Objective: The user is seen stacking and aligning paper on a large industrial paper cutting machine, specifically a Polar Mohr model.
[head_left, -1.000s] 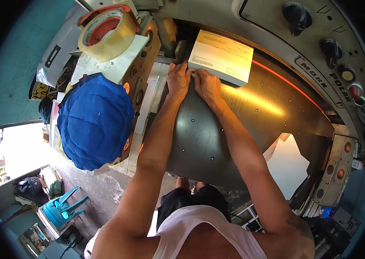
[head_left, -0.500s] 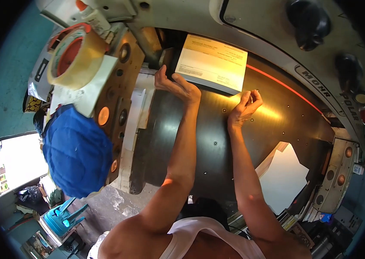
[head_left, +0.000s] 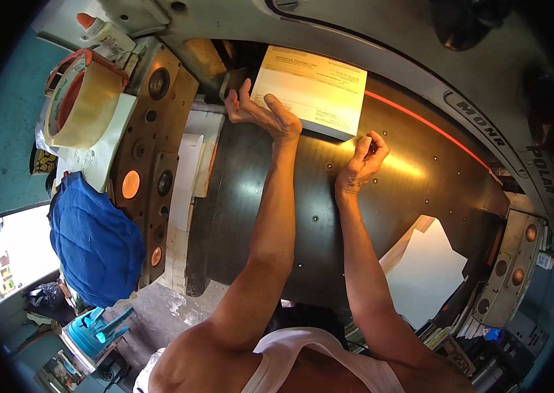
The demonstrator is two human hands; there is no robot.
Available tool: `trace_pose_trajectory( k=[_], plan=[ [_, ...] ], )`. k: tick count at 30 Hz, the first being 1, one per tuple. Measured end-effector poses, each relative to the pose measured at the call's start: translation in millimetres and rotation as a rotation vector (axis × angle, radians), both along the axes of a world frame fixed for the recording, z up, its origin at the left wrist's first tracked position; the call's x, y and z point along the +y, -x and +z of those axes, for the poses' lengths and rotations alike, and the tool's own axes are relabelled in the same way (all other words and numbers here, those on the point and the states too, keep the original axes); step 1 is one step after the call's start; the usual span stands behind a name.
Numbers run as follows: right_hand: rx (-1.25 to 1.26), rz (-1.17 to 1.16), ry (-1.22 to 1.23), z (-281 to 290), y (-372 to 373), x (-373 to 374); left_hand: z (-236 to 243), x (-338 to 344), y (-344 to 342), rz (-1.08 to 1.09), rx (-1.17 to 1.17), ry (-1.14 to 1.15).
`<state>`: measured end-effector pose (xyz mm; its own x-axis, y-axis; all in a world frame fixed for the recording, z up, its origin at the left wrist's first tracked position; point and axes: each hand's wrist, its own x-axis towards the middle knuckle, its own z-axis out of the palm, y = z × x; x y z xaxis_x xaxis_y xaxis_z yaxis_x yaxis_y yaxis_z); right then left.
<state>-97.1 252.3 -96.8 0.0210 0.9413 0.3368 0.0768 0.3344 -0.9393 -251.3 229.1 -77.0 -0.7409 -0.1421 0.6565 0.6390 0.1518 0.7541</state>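
A thick stack of printed forms (head_left: 316, 85) lies squared at the back of a dark metal cutter table (head_left: 257, 216), lit yellow from above. My left hand (head_left: 267, 116) is open at the stack's left front corner. Its fingers are spread, and the thumb overlaps the printed top sheet in the picture; whether it touches the paper I cannot tell. Just off the stack's right front corner is my right hand (head_left: 362, 165), its fingers curled in loosely and no object seen in them.
A red light line (head_left: 427, 124) crosses the table right of the stack. White cut paper (head_left: 427, 268) lies at the right front. On the left side stand a tape roll (head_left: 87, 101), a glue bottle (head_left: 110, 36) and a blue quilted cloth (head_left: 97, 239). A metal beam (head_left: 381, 46) spans the back.
The view has shifted slightly. My left hand's fingers have spread wider beside the stack. My right hand stays near the right front corner, still curled.
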Motion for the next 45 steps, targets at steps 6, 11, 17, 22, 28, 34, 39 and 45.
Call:
trace_pose_trajectory(
  k=[6,11,17,22,28,34,39,45],
  plan=[
    [0.008,0.006,0.014,0,-2,-1,-9,0,7,0.003,0.011,0.043],
    [0.043,0.038,0.080,1,-2,-1,-11,0,7,0.000,0.057,0.121],
    [0.137,0.069,0.215,17,-16,-10,21,-16,-6,-0.043,0.004,0.013],
    [-0.143,0.103,0.160,30,-83,-73,60,-58,-68,-0.240,-0.499,-0.002],
    [-0.512,0.123,-0.118,23,-96,-96,83,-42,-74,-0.709,-1.212,-0.534],
    [-0.637,0.132,-0.153,30,-92,-96,78,-11,-43,-0.608,-1.444,-0.808],
    [-0.692,0.134,-0.180,37,-90,-96,73,6,-35,-0.547,-1.546,-0.790],
    [-0.717,0.146,-0.185,39,-89,-96,74,6,-34,-0.555,-1.523,-0.789]
  ],
)
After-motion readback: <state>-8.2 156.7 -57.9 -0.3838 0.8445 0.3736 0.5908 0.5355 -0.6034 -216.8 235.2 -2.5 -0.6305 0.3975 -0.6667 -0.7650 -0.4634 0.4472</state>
